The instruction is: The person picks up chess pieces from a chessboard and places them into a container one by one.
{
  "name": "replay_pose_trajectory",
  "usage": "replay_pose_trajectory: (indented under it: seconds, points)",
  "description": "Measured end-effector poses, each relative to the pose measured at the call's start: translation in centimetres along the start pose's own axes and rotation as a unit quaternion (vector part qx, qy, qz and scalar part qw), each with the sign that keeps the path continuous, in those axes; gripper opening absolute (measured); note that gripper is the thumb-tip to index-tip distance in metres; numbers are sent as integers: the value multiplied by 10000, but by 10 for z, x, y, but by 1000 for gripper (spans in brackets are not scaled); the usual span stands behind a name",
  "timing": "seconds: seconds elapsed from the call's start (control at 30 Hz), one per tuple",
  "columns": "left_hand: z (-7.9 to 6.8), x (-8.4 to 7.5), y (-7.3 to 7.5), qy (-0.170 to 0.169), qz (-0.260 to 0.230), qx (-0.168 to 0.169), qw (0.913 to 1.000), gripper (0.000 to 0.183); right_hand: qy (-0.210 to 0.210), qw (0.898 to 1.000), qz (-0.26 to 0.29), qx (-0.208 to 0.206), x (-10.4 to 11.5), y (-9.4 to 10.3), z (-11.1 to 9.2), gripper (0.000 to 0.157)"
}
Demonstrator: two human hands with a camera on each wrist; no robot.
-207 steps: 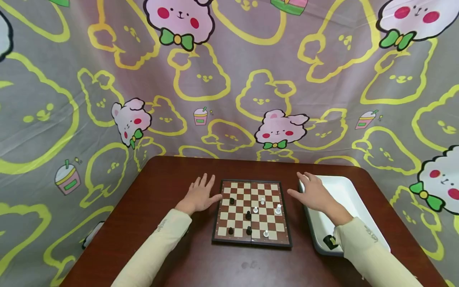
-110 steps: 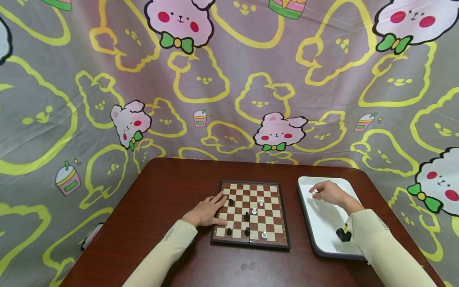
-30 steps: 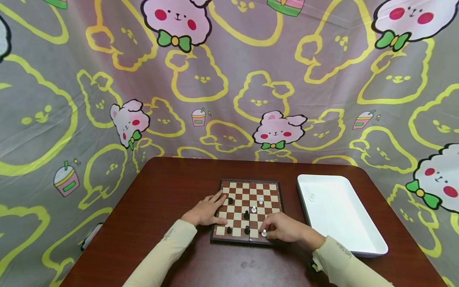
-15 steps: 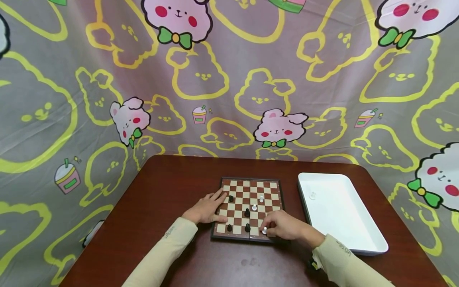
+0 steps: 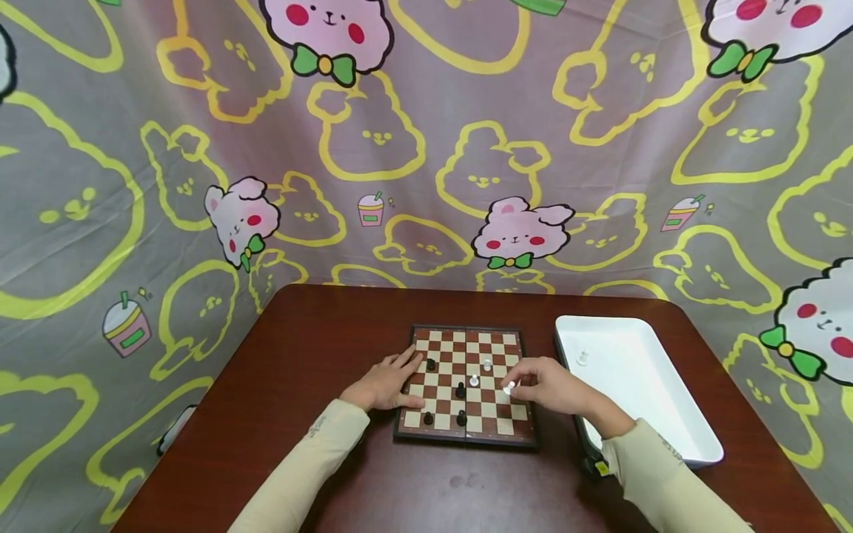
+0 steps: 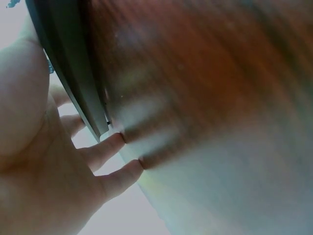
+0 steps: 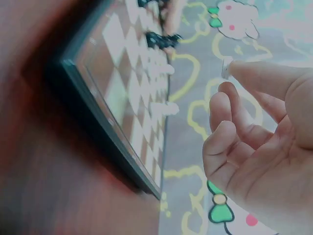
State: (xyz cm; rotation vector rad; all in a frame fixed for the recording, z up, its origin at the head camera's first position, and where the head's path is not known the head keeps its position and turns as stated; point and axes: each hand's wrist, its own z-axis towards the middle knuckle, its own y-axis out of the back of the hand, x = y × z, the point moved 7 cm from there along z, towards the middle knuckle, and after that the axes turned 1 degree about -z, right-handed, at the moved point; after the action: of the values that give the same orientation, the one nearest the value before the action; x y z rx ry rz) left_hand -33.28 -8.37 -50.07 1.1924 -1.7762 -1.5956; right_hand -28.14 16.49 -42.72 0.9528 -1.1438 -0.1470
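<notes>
The chessboard (image 5: 496,426) lies open on the table. My right hand (image 5: 556,386) pinches a white chess piece (image 5: 509,388) between thumb and fingers over the board's right side; in the right wrist view, only a sliver of that piece (image 7: 226,67) shows, raised off the squares. My left hand (image 5: 381,383) lies spread along the board's left edge; in the left wrist view, some fingertips reach the table beside the dark frame (image 6: 73,68). Two white pawns (image 5: 474,380) and several black pieces (image 5: 460,389) stand on the squares.
At the right sits a white tray (image 5: 643,385) with one white piece (image 5: 583,358) near its far left corner. The brown table (image 5: 320,326) reaches back to a patterned cloth (image 5: 413,133) hung around it.
Earlier, my right hand put a large white piece from the board into the tray. Since half a second ago, it has lifted the front white piece and moved it back and right. My left hand stays.
</notes>
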Motion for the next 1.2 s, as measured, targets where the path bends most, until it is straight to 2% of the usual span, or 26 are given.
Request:
replay_pose_trajectory:
  seconds: [0.27, 0.53, 0.77, 0.97, 1.2]
  points:
    - [-1, 0, 1, -12, 74, -49, 10000, 95, -515, 9982, 251, -200, -15, 35, -5, 12]
    - [-3, -1, 3, -100, -59, -135, 9998, 93, -717, 9959, -120, -536, -37, 75, -16, 12]
    - [-2, -2, 0, -92, -25, -131, 9999, 95, -885, 9930, -198, -763, -60, 104, -35, 14]
    - [-1, -2, -3, -73, -15, -137, 9999, 94, -1155, 9885, -419, -881, -78, 123, -47, 14]
    - [-2, -2, -2, -27, 10, -164, 9999, 94, -1463, 9845, -561, -790, -98, 132, -54, 19]
